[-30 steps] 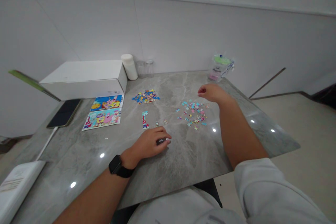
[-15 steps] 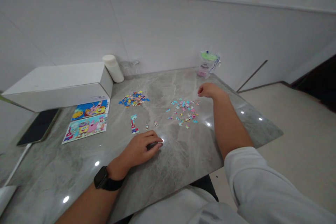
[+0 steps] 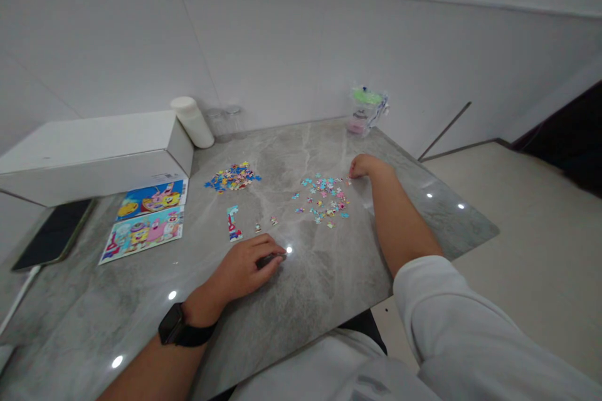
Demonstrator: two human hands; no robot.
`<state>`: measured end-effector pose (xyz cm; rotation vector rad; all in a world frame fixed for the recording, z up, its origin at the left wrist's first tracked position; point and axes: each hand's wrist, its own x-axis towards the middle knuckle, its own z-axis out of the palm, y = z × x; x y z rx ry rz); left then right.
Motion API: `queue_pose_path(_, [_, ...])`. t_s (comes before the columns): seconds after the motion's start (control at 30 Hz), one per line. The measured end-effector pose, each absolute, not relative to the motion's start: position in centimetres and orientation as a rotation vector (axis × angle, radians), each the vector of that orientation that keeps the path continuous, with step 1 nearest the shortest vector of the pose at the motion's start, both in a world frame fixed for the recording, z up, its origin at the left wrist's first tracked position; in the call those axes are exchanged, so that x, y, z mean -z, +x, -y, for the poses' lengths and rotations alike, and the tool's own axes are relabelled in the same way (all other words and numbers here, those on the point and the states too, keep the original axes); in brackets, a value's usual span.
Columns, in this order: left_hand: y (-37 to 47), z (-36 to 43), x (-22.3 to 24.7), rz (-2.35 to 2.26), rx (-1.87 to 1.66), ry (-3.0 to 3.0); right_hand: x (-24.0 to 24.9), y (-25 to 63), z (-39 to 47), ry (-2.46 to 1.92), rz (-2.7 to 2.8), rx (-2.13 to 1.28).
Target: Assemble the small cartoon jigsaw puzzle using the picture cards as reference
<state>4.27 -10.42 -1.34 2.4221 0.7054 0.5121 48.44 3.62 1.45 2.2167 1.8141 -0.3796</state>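
My right hand [image 3: 361, 166] is closed, its fingertips down at the far right edge of a loose scatter of pastel jigsaw pieces [image 3: 324, 191]. A small puzzle piece [image 3: 348, 181] shows right at those fingertips. My left hand [image 3: 249, 265] rests on the table near the front, thumb and forefinger extended with a dark gap between them and nothing visible held. Just beyond it lie two single puzzle pieces [image 3: 258, 227] and a small joined strip of puzzle [image 3: 233, 223]. Farther back is a heap of blue and yellow jigsaw pieces [image 3: 232, 177].
Two cartoon picture cards [image 3: 145, 235] lie at left, beside a phone [image 3: 54, 232] with a cable. Behind them stand a white box [image 3: 94, 144], a leaning white bottle [image 3: 192, 122] and clear glasses [image 3: 226, 122]. A plastic bag [image 3: 367, 111] sits at the back right corner of the grey table [image 3: 301, 301].
My right hand has lowered toward me and slightly left, reaching the piece at the scatter's edge. My left hand keeps its place on the table. The view has shifted slightly.
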Motion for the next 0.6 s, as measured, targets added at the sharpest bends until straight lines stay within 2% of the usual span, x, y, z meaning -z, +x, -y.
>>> queue_pose_path(0.33, [4.4,10.6,1.2,-0.697,-0.543,2.435,-2.4,47.5,-2.9,2.146,-1.641,0.597])
queue_pose_path(0.6, [4.2,10.3,1.8,-0.694,-0.547,2.451,-1.4,47.4,-3.0,2.124,-1.747,0.512])
